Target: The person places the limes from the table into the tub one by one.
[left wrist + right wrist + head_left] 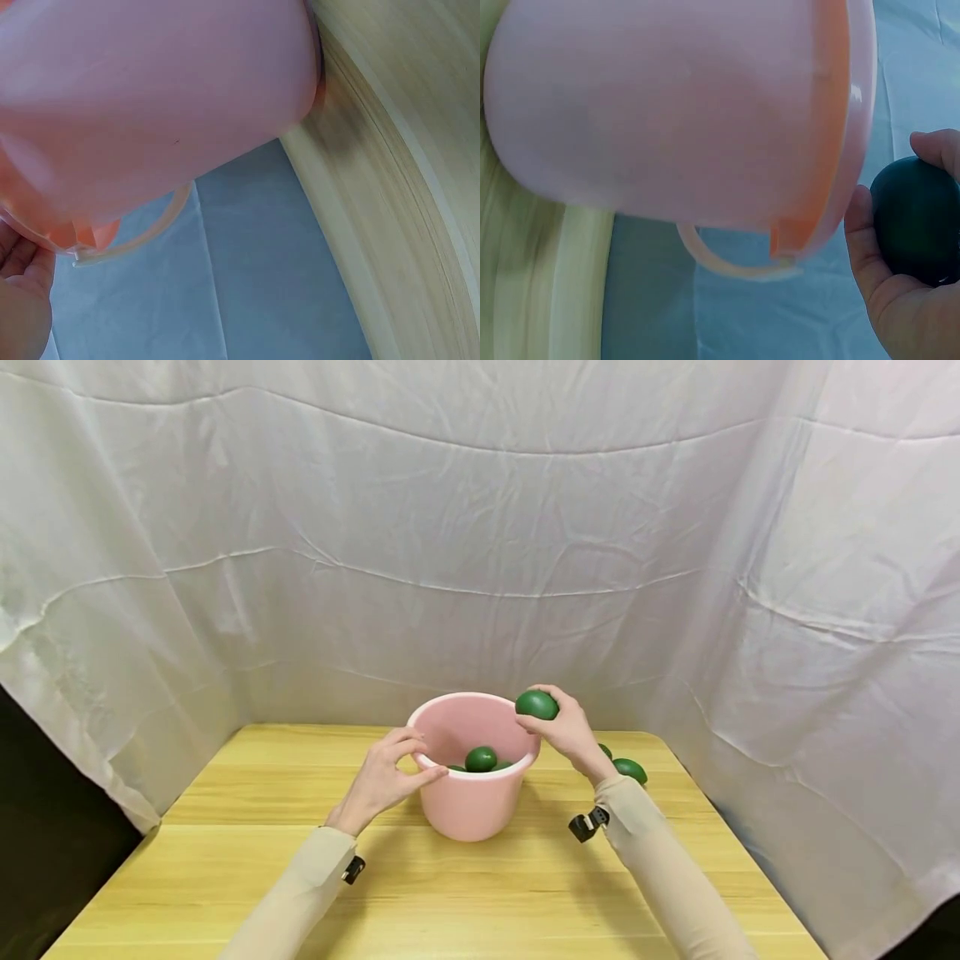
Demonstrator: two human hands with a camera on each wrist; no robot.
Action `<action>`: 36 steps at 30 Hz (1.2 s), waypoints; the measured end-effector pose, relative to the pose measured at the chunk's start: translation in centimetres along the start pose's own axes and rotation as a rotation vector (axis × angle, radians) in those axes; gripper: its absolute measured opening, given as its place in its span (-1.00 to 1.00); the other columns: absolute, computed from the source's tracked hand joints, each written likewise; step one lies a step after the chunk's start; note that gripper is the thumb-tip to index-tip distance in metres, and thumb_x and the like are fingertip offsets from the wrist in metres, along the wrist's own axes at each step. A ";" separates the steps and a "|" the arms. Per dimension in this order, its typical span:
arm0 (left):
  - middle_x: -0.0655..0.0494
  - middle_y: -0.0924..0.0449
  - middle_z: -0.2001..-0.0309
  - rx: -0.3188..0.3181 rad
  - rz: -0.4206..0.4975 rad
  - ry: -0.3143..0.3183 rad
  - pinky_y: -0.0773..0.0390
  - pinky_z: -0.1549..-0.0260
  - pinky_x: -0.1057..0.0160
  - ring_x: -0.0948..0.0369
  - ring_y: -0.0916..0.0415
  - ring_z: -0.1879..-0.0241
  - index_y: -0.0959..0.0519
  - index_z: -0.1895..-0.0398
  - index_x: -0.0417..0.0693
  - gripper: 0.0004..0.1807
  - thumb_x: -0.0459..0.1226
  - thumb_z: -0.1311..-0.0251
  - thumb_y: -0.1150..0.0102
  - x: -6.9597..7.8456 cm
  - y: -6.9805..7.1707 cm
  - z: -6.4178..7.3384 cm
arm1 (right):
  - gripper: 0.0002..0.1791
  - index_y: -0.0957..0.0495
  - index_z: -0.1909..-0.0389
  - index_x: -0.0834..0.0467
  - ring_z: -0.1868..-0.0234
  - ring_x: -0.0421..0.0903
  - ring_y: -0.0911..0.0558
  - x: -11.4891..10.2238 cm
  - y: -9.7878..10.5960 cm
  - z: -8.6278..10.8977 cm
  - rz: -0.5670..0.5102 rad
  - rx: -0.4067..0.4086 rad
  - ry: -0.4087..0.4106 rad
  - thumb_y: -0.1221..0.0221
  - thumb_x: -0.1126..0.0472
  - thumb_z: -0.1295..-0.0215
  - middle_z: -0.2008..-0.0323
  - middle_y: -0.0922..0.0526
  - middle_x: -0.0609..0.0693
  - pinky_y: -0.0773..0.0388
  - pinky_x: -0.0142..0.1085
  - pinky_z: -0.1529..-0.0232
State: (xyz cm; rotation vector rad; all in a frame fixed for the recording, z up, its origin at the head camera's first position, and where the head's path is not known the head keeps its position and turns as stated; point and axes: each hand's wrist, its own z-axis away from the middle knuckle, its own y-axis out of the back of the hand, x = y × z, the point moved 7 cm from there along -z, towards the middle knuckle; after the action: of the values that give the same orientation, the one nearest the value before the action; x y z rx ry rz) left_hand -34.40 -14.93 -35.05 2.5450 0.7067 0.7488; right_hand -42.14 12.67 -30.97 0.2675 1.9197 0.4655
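A pink bucket (471, 806) stands upright on the wooden table. My left hand (382, 781) grips its left rim, thumb along the front edge; the left wrist view catches part of that hand (26, 300) at the rim. Over the bucket's right rim, my right hand (566, 727) holds a dark green avocado (536, 704) between thumb and fingers. The right wrist view has this held avocado (915, 221) just beyond the rim. Inside the bucket lies another avocado (481, 759), with more green partly hidden behind the front wall.
To the right of the bucket, an avocado (631, 770) lies on the table (465, 902), another partly hidden by the right wrist. The bucket's curved handle (727, 262) hangs on its far side. White cloth (480, 527) hangs behind and along both sides.
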 end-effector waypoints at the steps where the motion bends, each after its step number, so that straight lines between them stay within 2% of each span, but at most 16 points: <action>1: 0.15 -0.62 0.09 0.002 0.000 -0.004 -0.58 -0.05 0.03 0.17 -0.55 0.02 -0.69 0.35 0.05 -0.69 -0.06 0.12 -0.56 0.0 0.0 0.0 | -0.40 -0.45 -0.18 0.02 0.10 0.05 -0.61 -0.1 -0.2 -0.2 0.001 -0.004 0.002 -0.42 0.06 -0.11 -0.05 -0.56 0.14 -0.62 -0.23 0.14; 7: 0.12 -0.63 0.09 0.012 0.000 -0.014 -0.59 -0.05 0.04 0.16 -0.55 0.03 -0.71 0.31 -0.01 -0.65 -0.07 0.15 -0.58 0.0 0.1 -0.1 | -0.43 -0.46 -0.15 0.00 0.24 0.01 -0.69 -0.5 -1.6 -1.3 -0.024 -0.023 -0.016 -0.41 0.09 -0.12 0.01 -0.58 0.14 -0.68 -0.10 0.14; 13: 0.13 -0.63 0.10 0.004 0.003 -0.007 -0.59 -0.03 0.03 0.17 -0.54 0.04 -0.70 0.32 0.01 -0.66 -0.04 0.13 -0.57 0.0 0.1 -0.2 | -0.44 -0.47 -0.13 -0.03 0.33 -0.04 -0.71 -1.2 -2.5 -1.9 0.027 -0.051 -0.011 -0.42 0.07 -0.10 0.07 -0.61 0.12 -0.68 -0.19 0.20; 18: 0.15 -0.61 0.09 -0.009 0.005 -0.010 -0.58 -0.03 0.04 0.19 -0.52 0.03 -0.69 0.34 0.05 -0.68 -0.01 0.08 -0.54 0.1 -0.1 -0.2 | -0.43 -0.45 -0.14 -0.01 0.31 -0.05 -0.71 -1.4 -3.1 -2.4 0.070 -0.082 -0.002 -0.41 0.05 -0.11 0.07 -0.62 0.10 -0.70 -0.13 0.18; 25: 0.15 -0.62 0.10 0.000 0.002 -0.024 -0.59 -0.01 0.07 0.19 -0.53 0.04 -0.69 0.34 0.05 -0.68 -0.01 0.08 -0.53 0.1 -0.2 -0.2 | -0.41 -0.42 -0.14 0.00 0.35 -0.08 -0.71 -2.4 -3.9 -3.0 0.221 -0.119 0.012 -0.41 0.02 -0.10 0.09 -0.62 0.07 -0.66 -0.26 0.30; 30: 0.15 -0.61 0.12 0.006 0.003 -0.024 -0.59 0.00 0.06 0.20 -0.52 0.05 -0.68 0.37 0.04 -0.68 -0.01 0.08 -0.53 0.2 -0.1 -0.1 | -0.43 -0.45 -0.11 0.00 0.31 -0.10 -0.67 -3.3 -4.9 -3.4 0.341 -0.149 0.060 -0.42 0.02 -0.07 0.15 -0.65 0.02 -0.63 -0.29 0.28; 36: 0.14 -0.61 0.12 0.008 0.003 -0.020 -0.59 0.00 0.06 0.18 -0.53 0.05 -0.67 0.38 0.04 -0.70 -0.02 0.08 -0.54 0.2 0.1 0.0 | -0.44 -0.48 -0.08 0.03 0.23 -0.07 -0.63 -3.7 -6.4 -3.7 0.381 -0.195 0.106 -0.45 0.09 -0.04 0.13 -0.64 0.02 -0.62 -0.27 0.21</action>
State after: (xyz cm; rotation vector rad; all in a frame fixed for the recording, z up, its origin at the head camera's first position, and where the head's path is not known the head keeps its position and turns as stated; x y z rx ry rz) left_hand -34.24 -14.93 -34.92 2.5575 0.7005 0.7217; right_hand -43.94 4.74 -29.40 0.4921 1.9120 0.9303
